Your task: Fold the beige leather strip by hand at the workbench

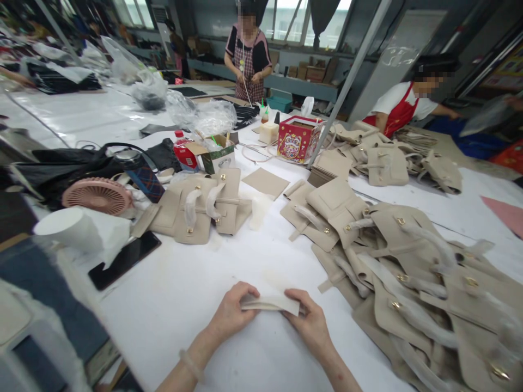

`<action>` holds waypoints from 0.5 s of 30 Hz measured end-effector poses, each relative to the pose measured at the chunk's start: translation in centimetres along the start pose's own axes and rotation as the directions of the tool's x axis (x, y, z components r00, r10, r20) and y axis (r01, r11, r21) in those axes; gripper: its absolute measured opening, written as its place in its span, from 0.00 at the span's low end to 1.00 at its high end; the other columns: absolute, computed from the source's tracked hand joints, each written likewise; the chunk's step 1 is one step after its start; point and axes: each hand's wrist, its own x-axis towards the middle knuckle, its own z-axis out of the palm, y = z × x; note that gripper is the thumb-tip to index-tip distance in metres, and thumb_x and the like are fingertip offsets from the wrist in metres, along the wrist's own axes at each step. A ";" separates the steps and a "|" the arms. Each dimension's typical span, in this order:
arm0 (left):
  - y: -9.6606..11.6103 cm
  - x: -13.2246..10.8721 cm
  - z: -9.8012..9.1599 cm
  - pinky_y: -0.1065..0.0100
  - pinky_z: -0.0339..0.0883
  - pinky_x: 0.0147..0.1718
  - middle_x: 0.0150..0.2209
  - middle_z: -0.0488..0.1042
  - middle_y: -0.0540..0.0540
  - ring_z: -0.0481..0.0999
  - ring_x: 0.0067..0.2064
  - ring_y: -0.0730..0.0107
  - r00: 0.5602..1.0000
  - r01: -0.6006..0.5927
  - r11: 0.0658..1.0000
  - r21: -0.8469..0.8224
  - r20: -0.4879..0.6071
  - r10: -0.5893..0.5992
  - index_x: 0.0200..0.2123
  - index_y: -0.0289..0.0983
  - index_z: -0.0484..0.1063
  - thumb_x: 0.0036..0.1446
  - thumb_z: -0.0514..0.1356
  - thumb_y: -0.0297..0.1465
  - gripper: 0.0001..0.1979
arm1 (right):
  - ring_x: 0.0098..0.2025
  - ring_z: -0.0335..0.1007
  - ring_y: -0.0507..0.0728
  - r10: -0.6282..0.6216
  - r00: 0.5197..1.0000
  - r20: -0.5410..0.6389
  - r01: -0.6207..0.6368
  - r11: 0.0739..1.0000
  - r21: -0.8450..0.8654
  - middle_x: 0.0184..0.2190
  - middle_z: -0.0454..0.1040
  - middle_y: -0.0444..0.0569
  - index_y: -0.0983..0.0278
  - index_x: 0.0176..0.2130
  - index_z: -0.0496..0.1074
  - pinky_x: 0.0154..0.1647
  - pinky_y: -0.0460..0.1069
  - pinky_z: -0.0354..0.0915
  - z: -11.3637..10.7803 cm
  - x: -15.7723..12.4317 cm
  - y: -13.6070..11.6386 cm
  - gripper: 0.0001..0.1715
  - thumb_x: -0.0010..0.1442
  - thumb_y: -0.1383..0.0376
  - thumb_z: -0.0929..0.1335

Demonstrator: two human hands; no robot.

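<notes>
Both my hands hold a small folded white sheet [272,304] just above the white table [196,294], near its front edge. My left hand [231,314] pinches the sheet's left end with fingers closed. My right hand [311,322] grips the right end, thumb on top. A large heap of beige leather bag pieces [412,272] with gold clasps and wrapped handles lies right of my hands. A smaller pair of beige bag pieces [204,209] lies further back, left of centre.
A pink fan [98,195], a white paper roll [67,227] and a black phone [125,260] lie at the left. A red printed box [297,139] stands at the back. Two people in aprons work across the table.
</notes>
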 end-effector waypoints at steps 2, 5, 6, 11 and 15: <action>-0.2 0.1 0.2 0.62 0.63 0.48 0.41 0.74 0.47 0.72 0.46 0.61 1.000 -0.010 1.000 -0.003 -0.006 0.010 0.39 0.39 0.73 0.46 0.62 0.25 0.14 | 0.53 0.68 0.63 0.008 1.000 -0.010 -0.008 1.000 0.022 0.50 0.73 0.51 0.59 0.49 0.73 0.56 0.57 0.64 0.8 0.0 -0.1 0.21 0.54 0.63 0.72; -0.3 0.1 0.4 0.63 0.63 0.48 0.41 0.75 0.47 0.73 0.46 0.61 1.000 -0.014 1.000 -0.006 -0.013 0.013 0.39 0.39 0.72 0.47 0.60 0.25 0.14 | 0.54 0.69 0.63 -0.001 0.999 -0.033 0.003 0.998 0.069 0.50 0.73 0.51 0.60 0.52 0.71 0.58 0.58 0.64 1.6 0.2 -0.4 0.25 0.53 0.66 0.69; -0.4 0.1 0.4 0.63 0.64 0.47 0.40 0.75 0.47 0.73 0.45 0.61 1.000 -0.012 1.000 -0.006 -0.016 0.012 0.39 0.39 0.72 0.48 0.59 0.25 0.13 | 0.54 0.69 0.63 -0.001 0.999 -0.044 0.005 0.997 0.072 0.50 0.74 0.51 0.60 0.53 0.70 0.59 0.58 0.64 1.8 0.3 -0.4 0.27 0.52 0.68 0.68; -0.1 0.5 0.7 0.62 0.62 0.46 0.37 0.74 0.46 0.72 0.43 0.60 1.000 -0.012 1.000 0.006 -0.011 0.012 0.36 0.39 0.73 0.51 0.59 0.28 0.07 | 0.51 0.70 0.61 -0.091 0.995 -0.027 0.090 0.995 -0.036 0.47 0.75 0.49 0.60 0.50 0.73 0.57 0.57 0.66 2.0 0.4 -0.9 0.28 0.48 0.72 0.65; 0.6 1.3 0.4 0.61 0.61 0.41 0.32 0.73 0.47 0.71 0.38 0.59 0.997 0.063 0.998 -0.008 0.054 -0.063 0.31 0.38 0.72 0.55 0.60 0.35 0.06 | 0.51 0.71 0.62 -0.047 0.993 -0.109 0.047 0.999 -0.002 0.46 0.76 0.51 0.61 0.51 0.72 0.59 0.59 0.64 1.2 0.7 -1.0 0.28 0.48 0.70 0.67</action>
